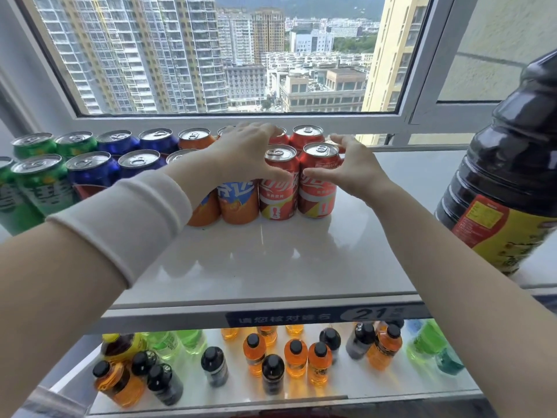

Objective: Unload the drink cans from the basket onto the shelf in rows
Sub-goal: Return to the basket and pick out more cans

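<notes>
Drink cans stand in two rows on the white top shelf: green cans at the left, then blue cans, orange cans and red cans at the right end. My left hand lies over the orange cans, its fingers spread and touching the red cans. My right hand presses against the right side of the front red can, with its fingers reaching round the back one. The basket is out of view.
A big dark bottle with a yellow and red label stands at the shelf's right end. Behind the cans is a window frame. The lower shelf holds several small orange, green and dark bottles.
</notes>
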`<state>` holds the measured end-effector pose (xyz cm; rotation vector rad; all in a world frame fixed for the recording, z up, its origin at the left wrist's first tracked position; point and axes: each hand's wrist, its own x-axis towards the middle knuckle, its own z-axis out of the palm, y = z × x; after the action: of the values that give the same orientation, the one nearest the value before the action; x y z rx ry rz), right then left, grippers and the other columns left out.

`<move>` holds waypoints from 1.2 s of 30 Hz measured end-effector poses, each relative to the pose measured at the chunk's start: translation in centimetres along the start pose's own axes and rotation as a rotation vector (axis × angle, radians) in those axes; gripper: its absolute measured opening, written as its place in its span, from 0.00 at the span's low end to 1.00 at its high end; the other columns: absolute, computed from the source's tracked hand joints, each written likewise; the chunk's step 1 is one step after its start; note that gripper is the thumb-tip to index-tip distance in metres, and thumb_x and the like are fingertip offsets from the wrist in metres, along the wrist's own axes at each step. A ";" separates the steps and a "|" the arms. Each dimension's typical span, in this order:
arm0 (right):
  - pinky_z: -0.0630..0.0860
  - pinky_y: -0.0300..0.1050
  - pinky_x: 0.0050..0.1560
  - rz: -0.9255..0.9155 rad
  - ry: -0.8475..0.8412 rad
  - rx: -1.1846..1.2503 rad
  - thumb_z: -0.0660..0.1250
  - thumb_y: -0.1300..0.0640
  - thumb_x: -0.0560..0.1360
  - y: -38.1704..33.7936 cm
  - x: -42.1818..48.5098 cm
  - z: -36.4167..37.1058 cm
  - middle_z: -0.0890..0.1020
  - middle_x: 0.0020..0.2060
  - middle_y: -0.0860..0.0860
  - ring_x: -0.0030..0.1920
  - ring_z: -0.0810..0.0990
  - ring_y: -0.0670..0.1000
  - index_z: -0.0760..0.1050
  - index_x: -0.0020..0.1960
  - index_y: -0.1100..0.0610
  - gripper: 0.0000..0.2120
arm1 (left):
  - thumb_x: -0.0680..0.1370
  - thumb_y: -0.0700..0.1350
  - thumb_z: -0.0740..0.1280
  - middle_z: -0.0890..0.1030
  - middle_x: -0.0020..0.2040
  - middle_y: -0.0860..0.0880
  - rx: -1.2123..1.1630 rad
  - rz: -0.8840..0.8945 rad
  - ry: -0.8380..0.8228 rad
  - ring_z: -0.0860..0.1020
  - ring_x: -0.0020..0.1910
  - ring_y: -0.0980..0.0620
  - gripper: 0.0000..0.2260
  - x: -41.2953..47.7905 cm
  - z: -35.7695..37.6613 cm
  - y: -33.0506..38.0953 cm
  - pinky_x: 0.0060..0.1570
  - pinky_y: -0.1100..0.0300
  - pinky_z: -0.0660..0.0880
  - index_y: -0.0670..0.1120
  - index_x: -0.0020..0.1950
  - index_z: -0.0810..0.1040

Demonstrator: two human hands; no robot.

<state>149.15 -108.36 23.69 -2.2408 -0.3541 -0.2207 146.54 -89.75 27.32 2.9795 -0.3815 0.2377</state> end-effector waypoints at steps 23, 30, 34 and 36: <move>0.47 0.47 0.73 -0.176 0.186 -0.365 0.66 0.48 0.75 -4.9 -17.8 2.3 0.62 0.73 0.57 0.75 0.54 0.56 0.55 0.74 0.60 0.35 | 0.77 0.53 0.63 0.66 0.73 0.48 -0.094 0.037 0.355 0.59 0.74 0.50 0.24 -18.0 2.3 3.9 0.72 0.53 0.51 0.47 0.71 0.65; 0.50 0.55 0.74 -0.170 0.131 -0.363 0.66 0.51 0.75 -3.9 -28.8 8.7 0.65 0.71 0.59 0.74 0.56 0.59 0.59 0.73 0.62 0.31 | 0.77 0.51 0.63 0.67 0.71 0.48 -0.156 0.044 0.271 0.59 0.74 0.49 0.22 -28.2 8.0 3.7 0.72 0.52 0.51 0.46 0.70 0.66; 0.50 0.56 0.74 -0.097 0.054 -0.412 0.65 0.50 0.76 -1.5 -34.7 10.8 0.65 0.71 0.57 0.74 0.56 0.59 0.58 0.73 0.61 0.32 | 0.77 0.51 0.63 0.68 0.71 0.46 -0.200 -0.012 0.130 0.61 0.73 0.48 0.23 -32.4 11.7 4.4 0.69 0.55 0.52 0.45 0.70 0.65; 0.55 0.60 0.73 -0.080 0.026 -0.420 0.65 0.50 0.75 0.0 -37.3 11.3 0.67 0.70 0.59 0.73 0.60 0.61 0.60 0.72 0.62 0.31 | 0.77 0.51 0.63 0.69 0.69 0.46 -0.186 -0.022 0.093 0.63 0.71 0.47 0.22 -34.1 13.3 4.9 0.67 0.56 0.53 0.45 0.70 0.66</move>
<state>114.34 -106.28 6.21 -2.6351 -0.4136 -0.3971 114.49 -88.26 8.97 2.7773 -0.3407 0.3187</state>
